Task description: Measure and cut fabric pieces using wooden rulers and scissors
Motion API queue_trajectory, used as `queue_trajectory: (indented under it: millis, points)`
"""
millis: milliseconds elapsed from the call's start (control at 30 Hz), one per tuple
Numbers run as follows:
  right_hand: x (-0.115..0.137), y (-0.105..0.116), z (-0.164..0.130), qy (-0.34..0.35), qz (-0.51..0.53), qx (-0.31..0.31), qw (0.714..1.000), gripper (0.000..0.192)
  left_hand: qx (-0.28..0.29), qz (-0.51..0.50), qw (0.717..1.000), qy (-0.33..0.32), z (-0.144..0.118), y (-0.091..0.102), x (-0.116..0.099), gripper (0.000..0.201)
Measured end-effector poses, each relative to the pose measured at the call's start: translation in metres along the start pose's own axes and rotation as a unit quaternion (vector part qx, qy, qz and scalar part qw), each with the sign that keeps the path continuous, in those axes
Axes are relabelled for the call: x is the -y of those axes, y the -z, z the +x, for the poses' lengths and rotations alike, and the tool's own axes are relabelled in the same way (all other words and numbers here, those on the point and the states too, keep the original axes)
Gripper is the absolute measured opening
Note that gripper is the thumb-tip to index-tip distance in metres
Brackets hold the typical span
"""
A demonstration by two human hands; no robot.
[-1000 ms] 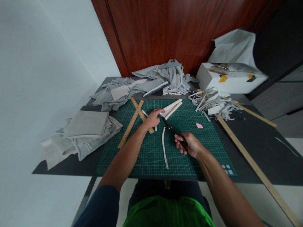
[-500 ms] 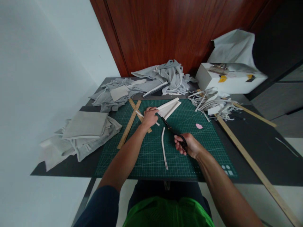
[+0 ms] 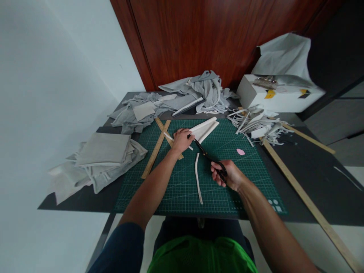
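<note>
My left hand [image 3: 181, 139] grips the near end of a folded pale grey fabric piece [image 3: 205, 128] lying on the green cutting mat [image 3: 244, 178]. Black scissors [image 3: 209, 157] are held in my right hand [image 3: 229, 175], their blades pointing up-left and reaching the fabric just beside my left hand. A cut narrow strip [image 3: 197, 177] lies on the mat between my two arms. A thin white strip [image 3: 168, 136] sticks out under my left hand.
Two crossed wooden rulers [image 3: 157, 147] lie left of my hand. Folded grey fabric [image 3: 102, 157] sits at the left, fabric heaps [image 3: 196, 93] at the back, cut strips [image 3: 257, 123] and a white box [image 3: 277, 94] at the right. A long wooden stick [image 3: 301, 197] and a pink scrap [image 3: 240, 151] lie right.
My left hand drew back to the left and closed on the fabric's end. The scissors stayed nearly in place at the fabric's edge.
</note>
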State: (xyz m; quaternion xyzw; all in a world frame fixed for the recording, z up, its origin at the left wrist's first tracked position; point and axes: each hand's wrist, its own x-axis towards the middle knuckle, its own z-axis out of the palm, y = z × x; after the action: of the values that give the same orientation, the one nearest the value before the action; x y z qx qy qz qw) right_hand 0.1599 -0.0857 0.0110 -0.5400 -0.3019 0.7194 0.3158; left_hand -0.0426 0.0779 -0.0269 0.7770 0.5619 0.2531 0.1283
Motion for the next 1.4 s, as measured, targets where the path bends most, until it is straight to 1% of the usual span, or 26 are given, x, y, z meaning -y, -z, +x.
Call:
queue_trajectory:
  millis: [267, 467, 567, 600, 800, 967, 1100, 1233, 1400]
  points:
    - [-0.004, 0.003, -0.004, -0.003, 0.003, 0.004, 1.0, 0.028, 0.008, -0.002, 1.0, 0.0, 0.0, 0.0, 0.0, 0.031]
    - [-0.002, -0.001, -0.004, -0.007, 0.0, -0.001, 1.0, 0.028, -0.001, 0.004, 1.0, -0.003, -0.001, 0.002, -0.004, 0.027]
    - [-0.003, 0.0, -0.005, -0.007, -0.003, 0.001, 1.0, 0.027, -0.008, 0.005, 1.0, -0.003, -0.001, 0.0, -0.004, 0.018]
    - [-0.003, 0.001, -0.006, -0.006, -0.004, 0.002, 1.0, 0.027, -0.008, 0.005, 1.0, -0.001, 0.0, 0.0, -0.003, 0.018]
    - [-0.004, 0.001, -0.002, 0.001, 0.0, 0.008, 1.0, 0.028, 0.005, 0.009, 1.0, -0.004, 0.0, -0.001, -0.001, 0.027]
    - [0.0, -0.003, 0.004, 0.0, 0.002, 0.0, 1.0, 0.028, 0.017, 0.005, 1.0, 0.003, -0.001, 0.0, -0.002, 0.032]
    - [0.005, -0.006, 0.006, 0.002, 0.0, -0.001, 1.0, 0.029, 0.014, -0.003, 1.0, 0.0, -0.001, -0.001, -0.001, 0.032]
    - [0.007, -0.01, 0.005, -0.002, -0.008, -0.015, 1.0, 0.027, 0.009, -0.011, 1.0, -0.008, -0.001, 0.0, 0.0, 0.035]
    - [0.006, -0.012, 0.004, -0.006, -0.022, -0.031, 0.999, 0.025, 0.011, -0.002, 1.0, 0.002, -0.003, 0.003, -0.004, 0.04]
